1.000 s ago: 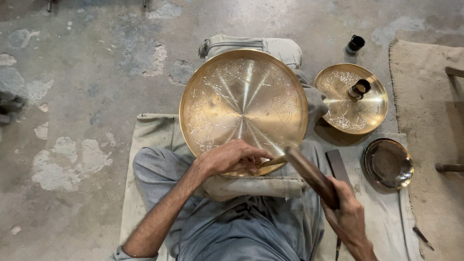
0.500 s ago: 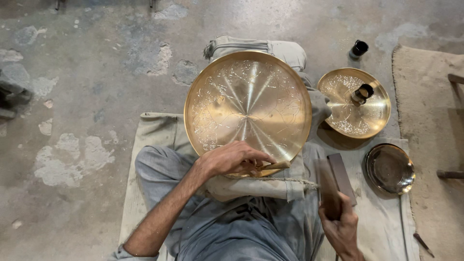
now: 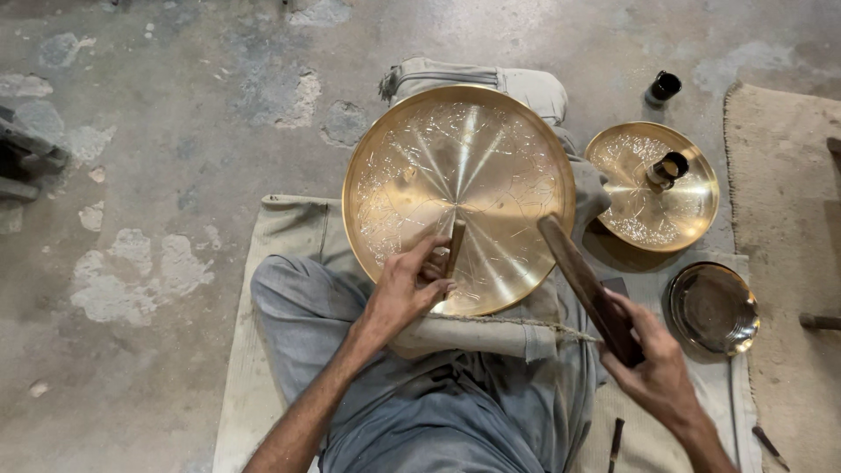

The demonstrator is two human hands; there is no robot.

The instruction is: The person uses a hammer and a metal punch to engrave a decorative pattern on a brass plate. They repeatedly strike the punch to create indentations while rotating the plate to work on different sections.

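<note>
A: What lies nearest?

B: The person's lap in grey cloth, on a pale mat (image 3: 272,263) spread over the concrete floor (image 3: 158,131). Near the right edge of the mat a thin dark tool (image 3: 616,443) lies by the right wrist.

A: And the hands?

B: The right hand (image 3: 653,368) is closed around the near end of a dark wooden stick (image 3: 585,285), fingers wrapped over it. The stick slants up and left, its far end over the right rim of the large brass plate (image 3: 459,194). The left hand (image 3: 410,285) is curled around a short wooden-handled punch (image 3: 455,248), thumb and fingers pinching it. The punch stands nearly upright with its tip on the plate's face, near the near edge.

A: Where is the plate itself?

B: Centre of the scene, resting over the person's legs and a rolled pale cloth (image 3: 477,331), tilted a little. Its shiny face carries fine engraved lines.

A: What's to the right?

B: A small dark metal bowl (image 3: 712,308) sits on the mat's right side. Farther off stands a smaller brass plate (image 3: 650,188), engraved too, with a small dark cylinder (image 3: 667,168) lying on it. Farthest right, a small black cup (image 3: 663,88) stands on the floor beside a tan rug (image 3: 788,228).
</note>
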